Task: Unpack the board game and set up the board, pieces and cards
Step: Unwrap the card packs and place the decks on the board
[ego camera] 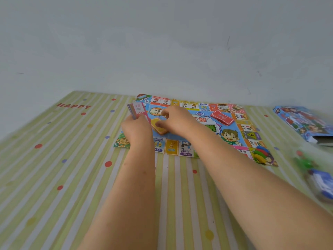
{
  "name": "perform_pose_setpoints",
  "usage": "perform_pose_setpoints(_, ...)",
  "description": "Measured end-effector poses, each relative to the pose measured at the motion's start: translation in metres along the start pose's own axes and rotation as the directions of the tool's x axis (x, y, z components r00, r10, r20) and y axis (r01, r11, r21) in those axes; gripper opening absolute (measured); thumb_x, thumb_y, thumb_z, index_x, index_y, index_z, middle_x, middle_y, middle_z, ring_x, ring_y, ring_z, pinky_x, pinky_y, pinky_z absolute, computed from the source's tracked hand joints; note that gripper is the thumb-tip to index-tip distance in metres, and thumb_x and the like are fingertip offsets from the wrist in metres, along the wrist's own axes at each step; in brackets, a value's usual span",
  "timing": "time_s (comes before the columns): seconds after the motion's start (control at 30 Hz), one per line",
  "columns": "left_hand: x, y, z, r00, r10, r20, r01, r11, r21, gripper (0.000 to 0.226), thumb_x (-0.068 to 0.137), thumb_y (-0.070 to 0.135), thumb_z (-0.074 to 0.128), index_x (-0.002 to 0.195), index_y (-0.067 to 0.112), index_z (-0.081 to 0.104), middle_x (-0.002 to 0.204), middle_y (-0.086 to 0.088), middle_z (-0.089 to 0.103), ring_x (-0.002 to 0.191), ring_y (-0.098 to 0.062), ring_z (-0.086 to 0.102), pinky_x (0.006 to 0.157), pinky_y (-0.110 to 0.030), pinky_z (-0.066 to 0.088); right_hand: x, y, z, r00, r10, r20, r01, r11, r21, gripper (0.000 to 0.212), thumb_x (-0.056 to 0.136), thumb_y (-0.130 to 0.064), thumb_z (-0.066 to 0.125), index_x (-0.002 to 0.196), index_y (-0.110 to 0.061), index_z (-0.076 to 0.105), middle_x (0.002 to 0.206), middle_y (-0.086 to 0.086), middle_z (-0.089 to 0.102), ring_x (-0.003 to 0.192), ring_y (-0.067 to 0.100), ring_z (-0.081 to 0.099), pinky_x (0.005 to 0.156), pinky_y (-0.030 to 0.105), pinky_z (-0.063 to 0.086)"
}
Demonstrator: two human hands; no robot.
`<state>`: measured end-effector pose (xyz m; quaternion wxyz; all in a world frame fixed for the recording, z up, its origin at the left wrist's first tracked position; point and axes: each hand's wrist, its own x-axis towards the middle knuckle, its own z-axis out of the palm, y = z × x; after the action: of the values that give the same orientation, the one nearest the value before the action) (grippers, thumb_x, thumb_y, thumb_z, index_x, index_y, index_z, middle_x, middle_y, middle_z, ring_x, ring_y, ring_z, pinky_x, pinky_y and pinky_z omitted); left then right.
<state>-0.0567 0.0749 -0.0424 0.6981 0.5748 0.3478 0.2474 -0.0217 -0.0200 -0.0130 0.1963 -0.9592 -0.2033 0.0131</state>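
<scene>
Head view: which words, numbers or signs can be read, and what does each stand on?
"HAPPY": striped table cover.
"法国", "1200元", "中国": game board squares.
"中国": pink card stack in the left hand.
Too blurred or small: other squares, red card stack, orange card stack in the right hand, game box.

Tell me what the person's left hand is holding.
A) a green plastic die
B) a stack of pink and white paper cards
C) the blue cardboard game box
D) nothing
B: the left hand grips a stack of pink and white paper cards beside the colourful paper game board; the right hand holds the orange card stack on it.
</scene>
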Motion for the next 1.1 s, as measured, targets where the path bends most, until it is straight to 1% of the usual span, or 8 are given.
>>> perform_pose_setpoints(0.13,-0.013,0.004,0.005,0.988,0.006,0.155,0.000,0.999,-0.044,0.030,0.093,0.006,0.048,0.070,0.022,0.057,0.073,-0.003,0.064,0.077,-0.026,0.065,0.075,-0.039,0.056,-0.013,0.015,-0.013,0.989,0.035,-0.142,-0.004,0.977,0.215,0.039,0.094,-0.023,0.058,0.132,-0.013,0.058,0.128,0.006,0.061,0.108,0.018,0.059,0.086,0.026,0.042)
perform_pose_setpoints(0.33,-0.030,0.007,0.010,0.916,-0.023,0.401,0.053,0.996,-0.066,0.011,0.095,0.005,0.051,0.091,0.011,0.060,0.092,-0.014,0.069,0.079,-0.027,0.069,0.061,-0.029,0.060,-0.048,0.037,-0.031,0.954,0.134,-0.270,-0.004,0.901,0.433,0.030,0.093,-0.020,0.056,0.122,-0.018,0.064,0.111,-0.004,0.064,0.084,0.005,0.057,0.065,0.013,0.039)
perform_pose_setpoints(0.47,-0.043,0.006,0.014,0.817,-0.047,0.574,0.095,0.994,-0.054,0.014,0.095,0.002,0.053,0.106,0.002,0.060,0.094,-0.017,0.070,0.085,-0.030,0.070,0.065,-0.030,0.061,-0.068,0.057,-0.039,0.942,0.188,-0.279,-0.025,0.865,0.500,0.027,0.092,-0.023,0.060,0.119,-0.020,0.065,0.102,-0.006,0.064,0.078,-0.002,0.055,0.063,0.013,0.038)
perform_pose_setpoints(0.67,-0.062,0.004,0.019,0.597,-0.116,0.794,0.121,0.991,0.054,0.019,0.094,0.004,0.054,0.112,0.001,0.060,0.104,-0.020,0.071,0.090,-0.029,0.072,0.068,-0.031,0.061,-0.077,0.077,-0.037,0.908,0.309,-0.285,-0.046,0.747,0.664,0.029,0.083,-0.036,0.072,0.105,-0.017,0.071,0.092,-0.002,0.068,0.081,0.009,0.063,0.069,0.023,0.047)
perform_pose_setpoints(0.77,-0.068,0.003,0.020,0.504,-0.130,0.854,0.098,0.991,0.093,0.021,0.096,0.004,0.052,0.114,-0.001,0.060,0.106,-0.020,0.070,0.090,-0.028,0.072,0.068,-0.030,0.061,-0.078,0.084,-0.038,0.910,0.333,-0.246,-0.058,0.690,0.721,0.025,0.080,-0.032,0.077,0.095,-0.012,0.072,0.076,-0.007,0.067,0.056,-0.007,0.057,0.055,0.014,0.041)
perform_pose_setpoints(0.83,-0.069,0.002,0.021,0.457,-0.155,0.876,0.103,0.987,0.121,0.021,0.096,0.005,0.052,0.114,-0.001,0.060,0.107,-0.018,0.071,0.095,-0.029,0.071,0.073,-0.032,0.060,-0.079,0.089,-0.041,0.914,0.339,-0.224,-0.065,0.666,0.743,0.021,0.080,-0.023,0.077,0.091,-0.006,0.071,0.065,-0.011,0.060,0.043,-0.008,0.050,0.046,0.009,0.036)
perform_pose_setpoints(0.97,-0.069,0.004,0.022,0.395,-0.200,0.897,0.178,0.974,0.139,0.017,0.097,0.007,0.049,0.108,0.002,0.061,0.103,-0.017,0.072,0.094,-0.031,0.070,0.079,-0.037,0.059,-0.081,0.094,-0.045,0.918,0.334,-0.215,-0.066,0.661,0.748,0.016,0.083,-0.015,0.074,0.088,-0.001,0.070,0.059,-0.009,0.058,0.038,-0.006,0.049,0.040,0.007,0.034)
perform_pose_setpoints(1.1,-0.070,0.004,0.022,0.399,-0.222,0.890,0.239,0.962,0.132,0.017,0.099,0.005,0.043,0.103,0.004,0.060,0.092,-0.013,0.074,0.086,-0.027,0.072,0.077,-0.040,0.059,-0.081,0.097,-0.045,0.923,0.331,-0.198,-0.075,0.657,0.750,0.009,0.084,-0.017,0.073,0.086,-0.008,0.071,0.058,-0.013,0.061,0.040,-0.006,0.051,0.050,0.014,0.039)
